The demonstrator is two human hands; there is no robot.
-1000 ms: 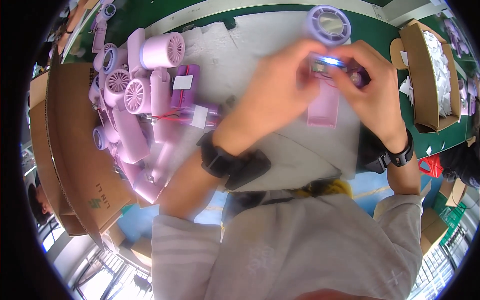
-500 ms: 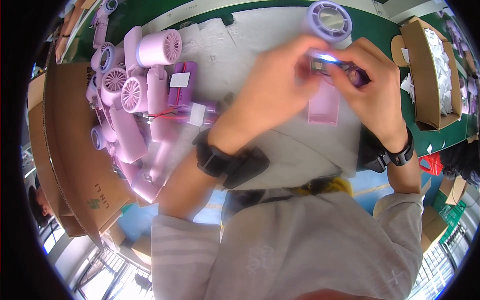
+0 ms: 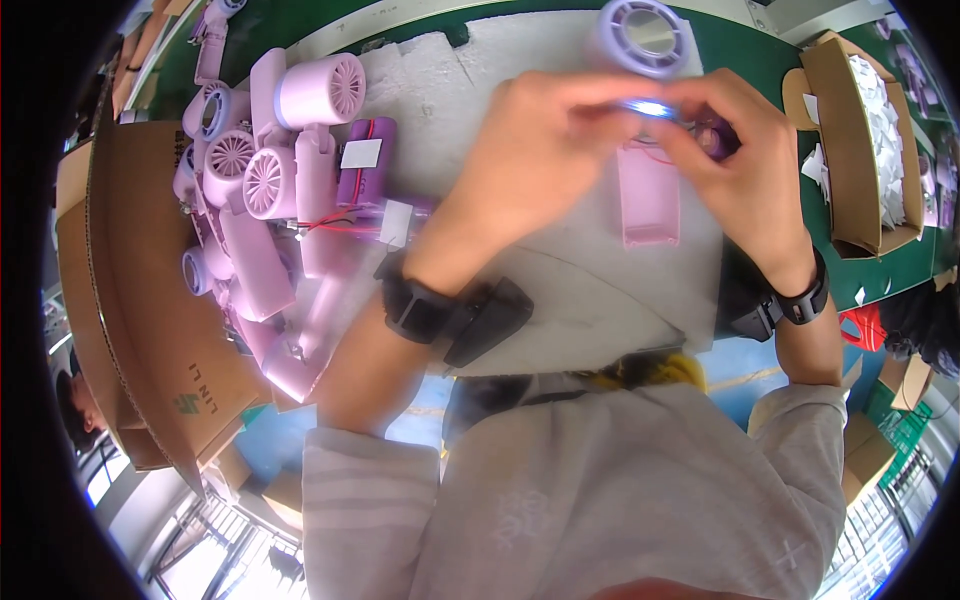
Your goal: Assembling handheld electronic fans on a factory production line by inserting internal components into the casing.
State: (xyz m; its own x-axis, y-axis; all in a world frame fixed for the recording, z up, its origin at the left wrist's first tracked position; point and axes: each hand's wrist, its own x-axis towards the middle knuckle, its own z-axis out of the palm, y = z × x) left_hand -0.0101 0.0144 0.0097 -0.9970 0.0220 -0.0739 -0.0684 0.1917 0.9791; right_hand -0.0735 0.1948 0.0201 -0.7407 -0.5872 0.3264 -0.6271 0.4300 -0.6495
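Observation:
Both hands meet over the open pink handle shell (image 3: 648, 205) of a handheld fan, whose lilac round head (image 3: 645, 38) lies just beyond them. Between the fingertips glows a small bluish-white lit part (image 3: 648, 107), probably a circuit board; its shape is mostly hidden. My left hand (image 3: 540, 150), somewhat blurred, pinches this part from the left. My right hand (image 3: 750, 160) closes on its right side, with a dark purple cylinder (image 3: 715, 142), seemingly a battery, tucked among the fingers. A thin red wire runs below the fingertips toward the shell.
Several pink fans (image 3: 265, 185) are heaped at the left, beside purple battery packs (image 3: 366, 185) with red wires and white labels. A brown carton (image 3: 150, 300) stands at the far left. At the right, an open box (image 3: 845, 150) holds white paper pieces. Pale foam board (image 3: 560, 300) covers the bench.
My left hand has shifted slightly left and its fingers now cover more of the lit part. The fan head and shell have moved a little. My right hand stays nearly in place.

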